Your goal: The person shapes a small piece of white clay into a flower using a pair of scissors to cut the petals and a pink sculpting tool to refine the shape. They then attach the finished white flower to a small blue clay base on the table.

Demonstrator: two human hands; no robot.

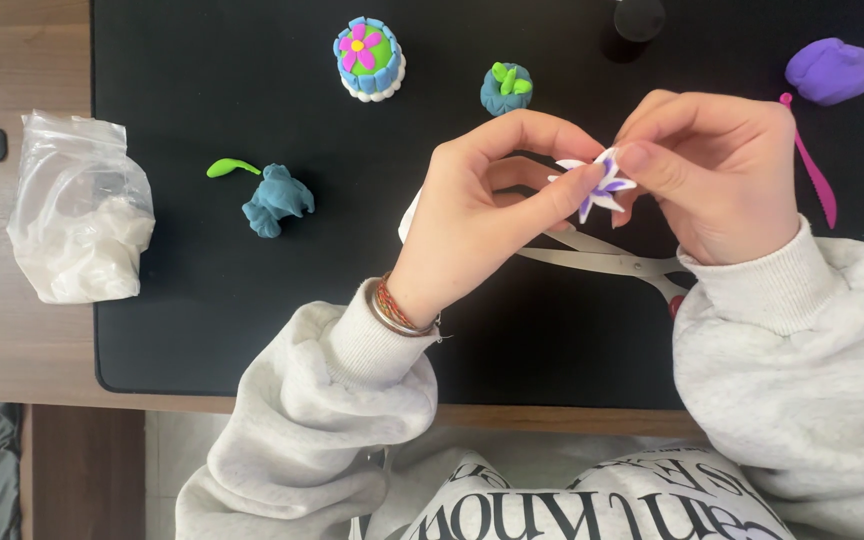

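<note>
Both my hands hold a small white and purple clay flower (600, 187) above a black mat (202, 300). My left hand (482, 210) pinches its left petals with thumb and forefinger. My right hand (717, 170) grips its right side with the fingertips. Under my hands, silver scissors (602, 260) lie on the mat, partly hidden by my right wrist.
On the mat lie a teal clay lump (277, 200), a green clay strip (232, 166), a small clay cake with a pink flower (369, 57), a teal ball with green leaves (506, 88), a purple clay lump (832, 70) and a pink tool (814, 175). A plastic bag of white clay (77, 215) sits on the wooden table at left.
</note>
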